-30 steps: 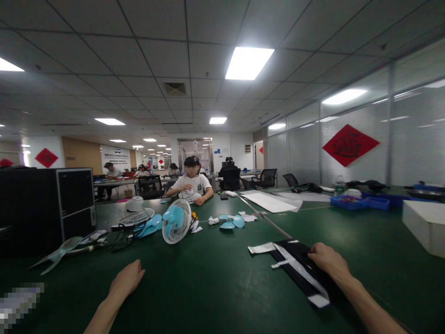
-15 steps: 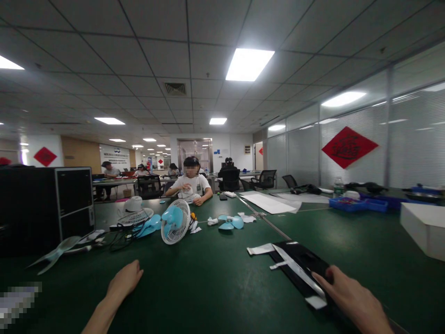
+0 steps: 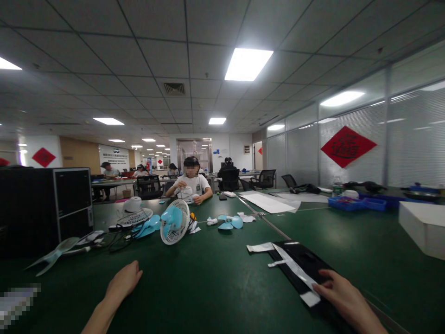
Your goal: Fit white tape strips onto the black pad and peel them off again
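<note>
A flat black object (image 3: pixel 301 263) with white strips (image 3: pixel 291 266) across it lies on the green table (image 3: pixel 215 283) at the right. My right hand (image 3: pixel 342 298) rests on its near end, fingers stretched flat, by the white tab (image 3: pixel 306 298). My left hand (image 3: pixel 123 283) lies on the bare table at the lower left, fingers curled loosely under; nothing shows in it.
A white-caged fan with light blue blades (image 3: pixel 174 221), loose blue blades (image 3: pixel 229 222) and cables lie mid-table. A black computer case (image 3: pixel 48 204) stands left. A white box (image 3: pixel 422 227) sits right. A person (image 3: pixel 189 183) sits at the far end.
My right hand slid along the black object toward me, from its middle to its near end. My left hand stayed in place.
</note>
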`<state>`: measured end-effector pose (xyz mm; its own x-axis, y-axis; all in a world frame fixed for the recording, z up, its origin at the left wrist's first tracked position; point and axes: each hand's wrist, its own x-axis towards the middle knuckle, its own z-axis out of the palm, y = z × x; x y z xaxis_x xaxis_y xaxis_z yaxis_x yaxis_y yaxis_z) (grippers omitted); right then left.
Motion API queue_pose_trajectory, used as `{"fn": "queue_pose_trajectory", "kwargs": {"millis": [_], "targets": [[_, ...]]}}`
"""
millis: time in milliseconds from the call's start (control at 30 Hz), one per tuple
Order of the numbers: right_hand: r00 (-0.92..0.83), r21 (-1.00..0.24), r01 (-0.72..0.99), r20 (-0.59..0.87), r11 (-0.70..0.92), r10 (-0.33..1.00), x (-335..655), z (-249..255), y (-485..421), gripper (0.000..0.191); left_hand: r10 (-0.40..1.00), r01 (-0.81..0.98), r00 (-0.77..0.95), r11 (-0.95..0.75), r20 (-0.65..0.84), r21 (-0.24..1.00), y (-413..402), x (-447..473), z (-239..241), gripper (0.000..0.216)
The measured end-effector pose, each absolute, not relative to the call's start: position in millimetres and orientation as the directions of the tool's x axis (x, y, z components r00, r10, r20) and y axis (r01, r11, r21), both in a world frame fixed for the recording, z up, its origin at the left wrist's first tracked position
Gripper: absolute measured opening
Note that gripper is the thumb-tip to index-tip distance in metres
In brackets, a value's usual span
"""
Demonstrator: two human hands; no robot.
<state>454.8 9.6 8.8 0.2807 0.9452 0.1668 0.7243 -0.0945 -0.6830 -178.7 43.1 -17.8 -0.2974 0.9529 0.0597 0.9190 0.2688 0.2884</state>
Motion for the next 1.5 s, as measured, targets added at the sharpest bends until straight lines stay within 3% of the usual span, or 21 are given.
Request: {"fn": "queue_pose_trajectory", "kwargs": {"millis": [200,333,467,600,767,900,1100,1200,1367,1500], "targets": [[0.294,-0.756,0.652,0.187,-0.054,0.937,445.3,18.9,6.3,0.044,0.952,0.929,-0.293,0.263,0.084,0.262,43.9,-178.4,-18.4,0.015],[0.27,-0.86,0.51,0.132,-0.025,0.954,433.5,32.9,4.9,0.046,0.949,0.919,-0.306,0.274,0.076,0.282,41.7,-176.7,-16.0,0.015],[0.219,-0.855,0.501,0.271,0.13,0.938,415.5,53.6,5.6,0.046,0.95,0.912,-0.305,0.273,0.06,0.307,41.3,-177.6,-15.4,0.015],[0.164,-0.69,0.671,0.495,0.271,0.854,393.3,72.9,12.2,0.043,0.955,0.914,-0.292,0.264,0.048,0.308,42.3,-179.1,-15.9,0.016],[-0.091,-0.295,0.867,0.7,0.403,0.708,367.0,73.3,35.7,0.033,0.958,0.916,-0.286,0.263,0.032,0.304,42.6,-180.0,-16.7,0.017],[-0.354,-0.082,0.863,0.608,0.499,0.711,352.5,48.2,53.3,0.034,0.957,0.917,-0.288,0.264,0.036,0.299,43.2,-180.4,-17.8,0.018],[-0.518,-0.096,0.807,0.361,0.583,0.776,340.9,25.5,47.7,0.031,0.958,0.929,-0.279,0.252,0.066,0.272,42.9,-178.6,-18.2,0.017],[-0.438,-0.133,0.845,0.385,0.518,0.812,348.7,33.0,49.0,0.022,0.958,0.93,-0.279,0.252,0.065,0.269,41.7,-177.4,-16.2,0.017],[-0.022,-0.111,0.99,0.504,0.09,0.863,405.0,48.1,65.0,0.023,0.958,0.928,-0.28,0.255,0.056,0.271,39.1,-174.8,-11.5,0.016],[0.227,-0.104,0.974,0.414,-0.203,0.881,463.5,35.7,76.7,0.021,0.957,0.923,-0.286,0.263,0.044,0.282,37.0,-172.7,-9.7,0.016]]}}
